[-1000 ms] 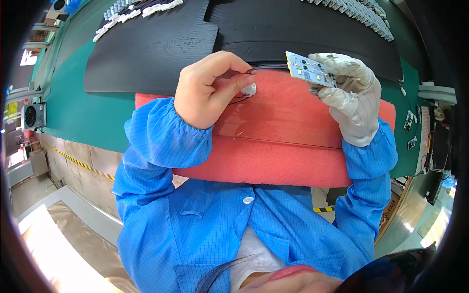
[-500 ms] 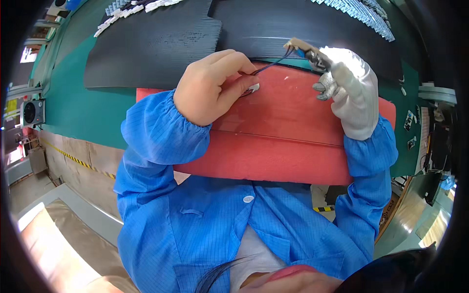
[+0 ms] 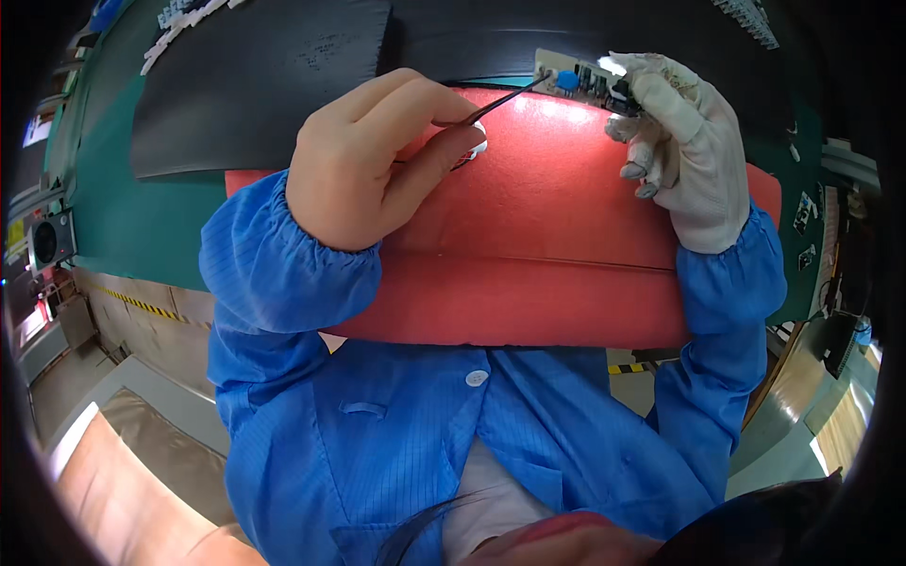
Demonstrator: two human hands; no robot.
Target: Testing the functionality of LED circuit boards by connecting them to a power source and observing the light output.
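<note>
My bare left hand [image 3: 382, 156] pinches a dark wire lead [image 3: 505, 100] between thumb and forefinger. That lead runs up to the left end of a small circuit board [image 3: 587, 87], which carries a blue disc-shaped part and several dark components. In a whitish glove, my right hand [image 3: 684, 141] grips the board's right end, its other fingers curled below. A white connector [image 3: 479, 140] shows partly behind my left fingertips. Both hands are above a red padded mat [image 3: 538, 208], and the lead is stretched nearly straight between them.
Black sheets [image 3: 255, 104] lie across the green table [image 3: 113, 217] beyond the red mat. Rows of white pieces [image 3: 184, 28] stand at the far left, and grey-blue ones [image 3: 750, 21] at the far right. Small boards [image 3: 805, 212] lie near the right edge.
The circuit board has turned so its component face shows more plainly. My left hand has shifted left, and the lead looks straighter. The whole view has moved slightly too.
</note>
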